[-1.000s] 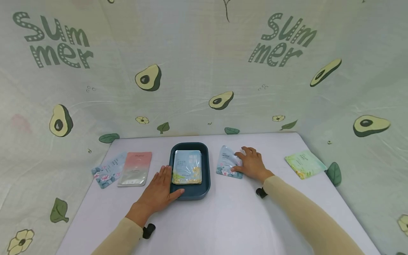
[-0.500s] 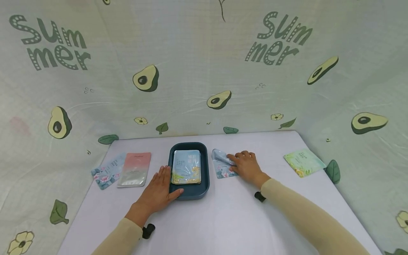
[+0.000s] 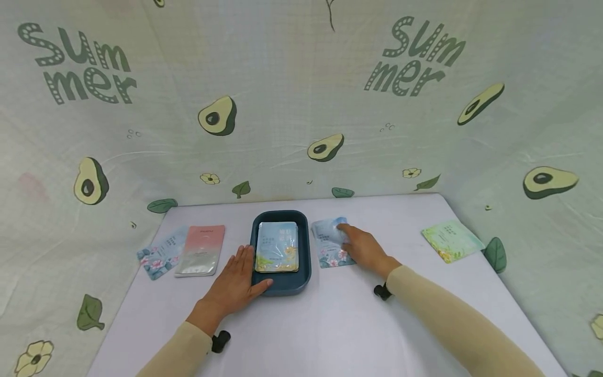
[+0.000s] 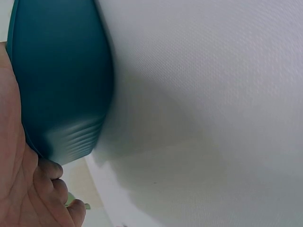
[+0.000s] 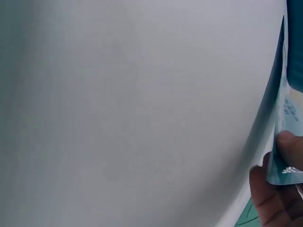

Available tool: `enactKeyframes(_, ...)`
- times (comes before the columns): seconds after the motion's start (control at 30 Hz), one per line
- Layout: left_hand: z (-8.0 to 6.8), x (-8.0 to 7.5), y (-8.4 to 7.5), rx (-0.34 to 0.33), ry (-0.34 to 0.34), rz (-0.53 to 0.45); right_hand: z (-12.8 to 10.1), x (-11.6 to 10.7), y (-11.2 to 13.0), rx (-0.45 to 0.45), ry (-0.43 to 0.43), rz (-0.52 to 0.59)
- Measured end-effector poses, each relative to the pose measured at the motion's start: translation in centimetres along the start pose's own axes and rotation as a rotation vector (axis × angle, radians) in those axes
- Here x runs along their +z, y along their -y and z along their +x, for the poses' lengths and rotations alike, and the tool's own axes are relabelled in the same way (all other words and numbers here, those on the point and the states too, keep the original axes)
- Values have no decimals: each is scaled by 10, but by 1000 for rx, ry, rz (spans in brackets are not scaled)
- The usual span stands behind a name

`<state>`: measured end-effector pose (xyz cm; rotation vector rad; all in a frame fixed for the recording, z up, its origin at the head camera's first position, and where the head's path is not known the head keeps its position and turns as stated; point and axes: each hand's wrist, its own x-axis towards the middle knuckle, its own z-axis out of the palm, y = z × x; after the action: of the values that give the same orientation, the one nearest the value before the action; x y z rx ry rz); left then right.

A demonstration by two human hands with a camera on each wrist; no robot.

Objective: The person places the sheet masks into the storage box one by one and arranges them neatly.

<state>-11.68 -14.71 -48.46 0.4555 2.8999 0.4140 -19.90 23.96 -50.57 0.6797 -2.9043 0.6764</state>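
My left hand [image 3: 233, 285] lies with straight fingers along the left rim of a dark blue tray [image 3: 282, 285], its thumb at the near left corner. Inside the tray sits a stack of light blue sheet mask packets [image 3: 277, 246] with yellow-green print. The tray's outer wall [image 4: 61, 85] and my left palm show in the left wrist view. To the right of the tray, my right hand [image 3: 369, 251] pinches a blue floral sheet mask packet [image 3: 330, 243] by its right side. In the right wrist view the thumb presses the packet [image 5: 289, 113] from above, fingers beneath its edge.
At the table's left lie another blue floral packet [image 3: 162, 253] and a pink-and-silver packet [image 3: 201, 248], side by side. A green packet [image 3: 452, 241] rests near the right table edge. A printed cloth [image 3: 282, 104] hangs behind the white table [image 3: 311, 335].
My right hand has shifted left with the blue floral packet, which folded over midway and now lies flatter beside the tray. The left hand has stayed at the tray.
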Motion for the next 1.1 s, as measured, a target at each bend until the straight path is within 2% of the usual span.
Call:
enactKeyframes(0.13,0,-1,-1,-2,1,-5,-1,0,-2,52,-78,34)
enactKeyframes(0.23,0,-1,-1,-4,4,-3,-1,0,-2,116,-133,95)
enactKeyframes(0.33,1,-1,0,-3,7,2,1,-1,-2,184,-151,174)
enactKeyframes(0.5,1,-1,0,-2,8,-2,3,-7,2,257,-148,270)
enactKeyframes(0.8,2,0,1,3,-3,2,4,-14,4,272,-120,353)
enactKeyframes(1.1,1,0,0,2,-1,2,8,-21,2,437,-82,550)
